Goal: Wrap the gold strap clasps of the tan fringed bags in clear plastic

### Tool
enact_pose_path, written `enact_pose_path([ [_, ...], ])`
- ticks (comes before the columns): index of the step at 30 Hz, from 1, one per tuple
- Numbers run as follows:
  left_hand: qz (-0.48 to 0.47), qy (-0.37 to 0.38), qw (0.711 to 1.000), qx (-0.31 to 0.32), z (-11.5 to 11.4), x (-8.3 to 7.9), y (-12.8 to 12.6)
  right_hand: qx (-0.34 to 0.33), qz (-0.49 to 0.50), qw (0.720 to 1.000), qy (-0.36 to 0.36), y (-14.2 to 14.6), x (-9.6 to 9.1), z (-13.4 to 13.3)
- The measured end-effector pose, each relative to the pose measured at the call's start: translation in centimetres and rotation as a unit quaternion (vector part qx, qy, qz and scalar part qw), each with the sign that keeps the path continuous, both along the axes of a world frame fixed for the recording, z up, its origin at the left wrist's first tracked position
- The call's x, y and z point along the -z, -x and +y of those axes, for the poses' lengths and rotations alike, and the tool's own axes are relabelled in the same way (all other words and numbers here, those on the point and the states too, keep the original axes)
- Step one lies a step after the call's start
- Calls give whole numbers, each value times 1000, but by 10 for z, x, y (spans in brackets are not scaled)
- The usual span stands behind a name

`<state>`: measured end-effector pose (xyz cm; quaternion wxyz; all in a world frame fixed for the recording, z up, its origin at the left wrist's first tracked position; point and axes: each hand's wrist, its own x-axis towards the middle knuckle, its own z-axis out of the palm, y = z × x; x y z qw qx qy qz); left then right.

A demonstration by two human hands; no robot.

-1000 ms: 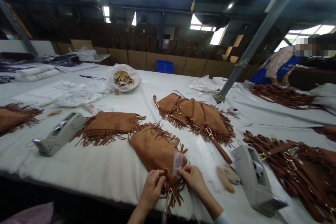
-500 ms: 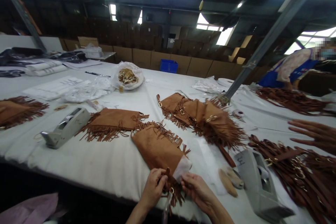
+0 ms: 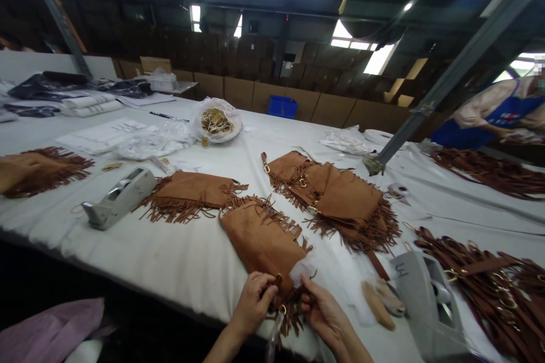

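A tan suede bag with fringed edges (image 3: 259, 235) lies at a slant on the table in front of me. My left hand (image 3: 254, 303) is closed in a pinch at the bag's near end, by a small brown tab. Opposite it, my right hand (image 3: 321, 309) pinches close to the corner, where a thin fringe strand pokes out above the fingertips. White paper (image 3: 301, 270) sticks out of the bag between the hands. Below them hang fringe, a gold ring (image 3: 282, 309) and a clear plastic strip (image 3: 272, 340).
Another fringed bag (image 3: 193, 188) lies left, with a pile of them (image 3: 349, 193) to the right. Tape dispensers (image 3: 119, 198) (image 3: 430, 300) stand on both sides. Brown straps (image 3: 481, 272) heap at right. Another person's hand (image 3: 19, 170) rests on a far-left bag. A co-worker (image 3: 489, 113) stands behind.
My view has turned slightly left. My right hand's fingertips have risen a little along the paper. Another person's hand at the right is gone, and the top bag there now lies flat. A hand appears far left.
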<state>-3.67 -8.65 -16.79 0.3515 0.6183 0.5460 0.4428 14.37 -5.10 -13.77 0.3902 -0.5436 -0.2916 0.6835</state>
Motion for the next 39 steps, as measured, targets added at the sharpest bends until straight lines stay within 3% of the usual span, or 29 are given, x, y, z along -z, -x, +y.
enact_pose_path([
  [3, 8, -9, 1000, 3, 1, -1, 0, 53, 49, 997, 38, 5, -1, 2],
  [10, 21, -28, 999, 7, 2, 1, 0, 54, 16, 998, 19, 11, -2, 5],
  [26, 16, -30, 999, 7, 4, 6, -1, -28, -103, 990, -89, 16, -4, 4],
  [39, 27, -30, 999, 7, 4, 3, -1, -13, -139, 983, -122, 13, -13, 3],
])
